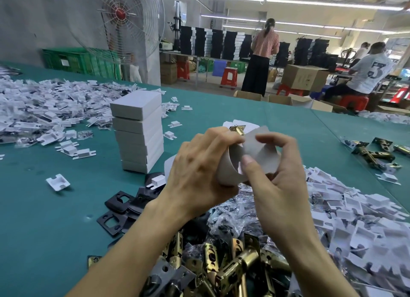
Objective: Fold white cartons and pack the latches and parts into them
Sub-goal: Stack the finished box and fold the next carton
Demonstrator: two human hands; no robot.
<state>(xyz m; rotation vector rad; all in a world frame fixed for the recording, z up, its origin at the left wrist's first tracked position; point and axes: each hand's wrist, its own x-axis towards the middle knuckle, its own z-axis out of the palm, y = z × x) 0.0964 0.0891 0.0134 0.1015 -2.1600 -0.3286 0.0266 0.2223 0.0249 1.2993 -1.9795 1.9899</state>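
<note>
Just right of the stack of finished cartons, and a little nearer the person, both hands hold one white carton up off the green table. The card is curled, not yet squared, and a brass latch pokes out of its far end. I'd say the step is wrapping the carton round the latch and closing it.

To do it well, the latch ought to sit straight along the carton's length before any flap is tucked (its plate end looks to stand proud of the opening). The card should be bent on its creases rather than rolled, or the box will not lie flat like those in the stack. Light pressure should do, since thin card dents easily.

The left hand comes in from the stack side, knuckles up. Its fingers are curled close together over the carton's top, gripping it; whether they also bear on the latch I cannot tell. The right hand, on the side away from the stack, pinches the loose flap between thumb and forefinger, with the other fingers folded beneath and mostly hidden. Nearer than the stack, under the forearms, lies a heap of more latches.
</note>
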